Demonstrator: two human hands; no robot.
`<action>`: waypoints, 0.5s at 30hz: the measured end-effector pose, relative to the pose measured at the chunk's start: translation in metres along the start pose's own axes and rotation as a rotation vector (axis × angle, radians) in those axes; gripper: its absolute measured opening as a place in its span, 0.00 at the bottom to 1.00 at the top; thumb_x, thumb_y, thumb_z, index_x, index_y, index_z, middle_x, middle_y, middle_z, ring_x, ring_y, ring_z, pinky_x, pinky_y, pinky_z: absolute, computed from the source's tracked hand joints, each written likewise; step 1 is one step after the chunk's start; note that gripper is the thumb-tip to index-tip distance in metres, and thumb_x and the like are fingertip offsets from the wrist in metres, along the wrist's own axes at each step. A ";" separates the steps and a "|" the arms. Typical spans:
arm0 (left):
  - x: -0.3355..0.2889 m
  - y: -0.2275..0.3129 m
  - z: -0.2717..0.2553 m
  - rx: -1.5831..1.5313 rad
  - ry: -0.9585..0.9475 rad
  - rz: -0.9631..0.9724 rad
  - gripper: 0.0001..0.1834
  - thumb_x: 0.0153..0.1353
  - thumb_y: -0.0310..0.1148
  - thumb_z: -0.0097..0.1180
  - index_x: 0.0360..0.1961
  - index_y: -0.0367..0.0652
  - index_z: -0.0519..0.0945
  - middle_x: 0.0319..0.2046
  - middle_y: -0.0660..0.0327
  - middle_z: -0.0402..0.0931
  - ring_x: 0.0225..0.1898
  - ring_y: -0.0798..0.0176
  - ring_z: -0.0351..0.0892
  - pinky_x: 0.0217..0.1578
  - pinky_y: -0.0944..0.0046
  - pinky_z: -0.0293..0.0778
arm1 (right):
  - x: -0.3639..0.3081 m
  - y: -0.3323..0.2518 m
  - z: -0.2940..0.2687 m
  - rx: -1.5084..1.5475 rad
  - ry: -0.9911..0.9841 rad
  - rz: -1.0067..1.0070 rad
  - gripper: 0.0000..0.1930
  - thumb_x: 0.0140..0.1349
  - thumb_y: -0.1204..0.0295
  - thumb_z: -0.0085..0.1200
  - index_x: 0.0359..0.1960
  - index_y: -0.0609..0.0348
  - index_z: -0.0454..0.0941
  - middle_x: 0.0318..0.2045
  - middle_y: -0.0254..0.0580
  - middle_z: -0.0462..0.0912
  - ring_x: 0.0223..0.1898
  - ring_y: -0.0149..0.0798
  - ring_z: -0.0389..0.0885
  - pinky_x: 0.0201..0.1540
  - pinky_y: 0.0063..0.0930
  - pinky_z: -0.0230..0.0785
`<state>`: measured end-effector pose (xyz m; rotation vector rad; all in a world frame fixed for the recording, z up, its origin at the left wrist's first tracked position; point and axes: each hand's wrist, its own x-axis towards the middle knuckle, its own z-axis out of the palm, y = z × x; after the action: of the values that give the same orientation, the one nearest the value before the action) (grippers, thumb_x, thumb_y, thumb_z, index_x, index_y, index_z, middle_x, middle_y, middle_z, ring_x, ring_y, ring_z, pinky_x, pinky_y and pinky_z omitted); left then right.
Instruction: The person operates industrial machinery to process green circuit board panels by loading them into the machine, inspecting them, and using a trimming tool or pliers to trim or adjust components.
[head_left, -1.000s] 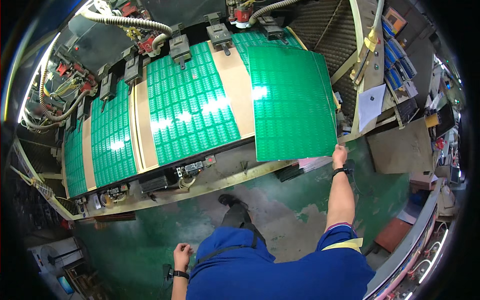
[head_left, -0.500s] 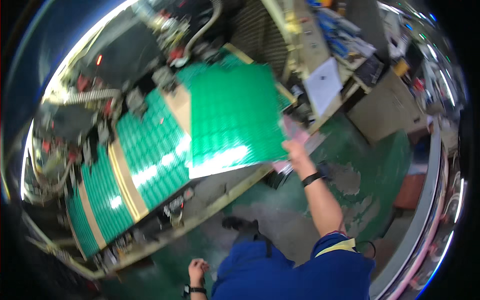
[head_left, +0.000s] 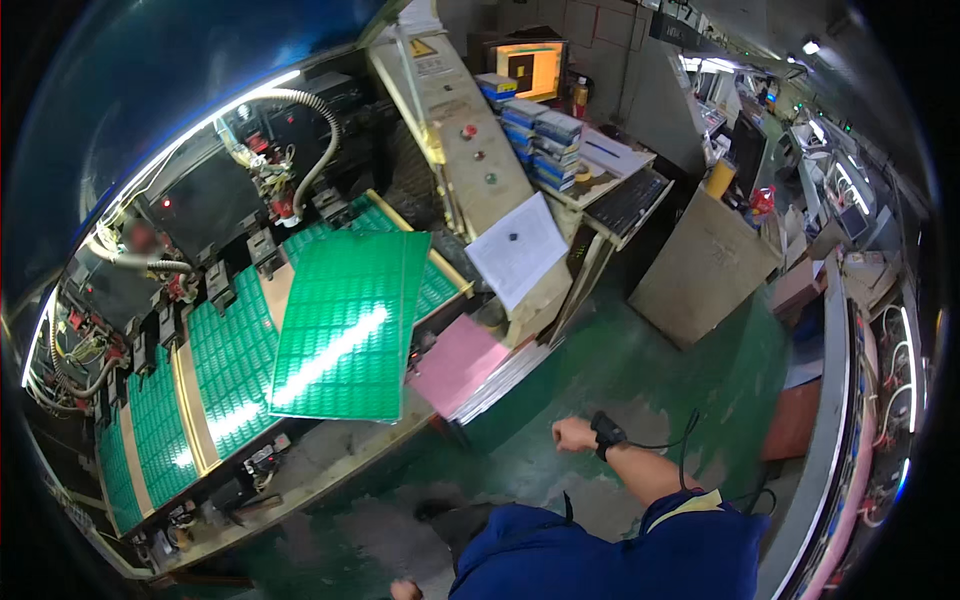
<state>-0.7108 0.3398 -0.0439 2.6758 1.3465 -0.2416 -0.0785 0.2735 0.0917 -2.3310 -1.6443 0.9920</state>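
My right hand point(head_left: 573, 435) is drawn back over the floor, its fingers curled in and nothing showing in them. It hangs apart from the machine bed, nearest to a pink sheet-topped stack point(head_left: 461, 361). A black band is round that wrist, with a cable running from it. Only a small part of my left hand point(head_left: 405, 590) shows at the lower edge, its fingers hidden. A loose green panel point(head_left: 335, 325), printed with rows of small rectangles, rests askew on the machine bed, over other green panels point(head_left: 236, 345). One corner reaches past the bed's front edge.
Machine heads with hoses point(head_left: 268, 175) line the back of the bed. Right of it stand a control console point(head_left: 478, 140) with buttons, a white paper point(head_left: 517, 247), stacked blue boxes point(head_left: 555, 150), a keyboard point(head_left: 630, 207) and a lit monitor point(head_left: 535, 70). A grey cabinet point(head_left: 700, 265) stands farther right.
My right hand has let go of the loose green panel and pulled back toward my body. The panel lies on the bed. The view has shifted, and my left hand sits lower in it.
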 end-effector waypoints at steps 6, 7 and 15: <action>0.035 0.088 -0.003 -0.088 -0.113 -0.050 0.16 0.63 0.39 0.55 0.35 0.33 0.78 0.25 0.51 0.79 0.28 0.55 0.81 0.27 0.56 0.75 | 0.008 0.071 -0.176 0.554 0.621 0.327 0.18 0.58 0.58 0.62 0.25 0.63 0.78 0.20 0.46 0.80 0.24 0.43 0.79 0.29 0.40 0.69; 0.051 0.104 -0.002 -0.099 -0.131 -0.050 0.16 0.62 0.40 0.56 0.36 0.34 0.78 0.26 0.51 0.79 0.29 0.55 0.81 0.28 0.56 0.75 | 0.022 0.107 -0.189 0.637 0.723 0.280 0.16 0.59 0.62 0.62 0.24 0.64 0.77 0.18 0.44 0.79 0.21 0.39 0.78 0.26 0.38 0.67; 0.237 0.315 0.009 -0.252 -0.260 -0.206 0.23 0.59 0.48 0.56 0.44 0.39 0.80 0.30 0.49 0.81 0.34 0.52 0.81 0.36 0.55 0.76 | 0.136 0.236 -0.471 1.029 0.690 -0.132 0.08 0.64 0.70 0.58 0.30 0.61 0.77 0.21 0.31 0.76 0.23 0.24 0.72 0.26 0.23 0.63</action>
<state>-0.3186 0.3374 -0.0851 2.2166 1.4593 -0.3967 0.4050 0.4217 0.2918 -1.5402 -0.7173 0.6345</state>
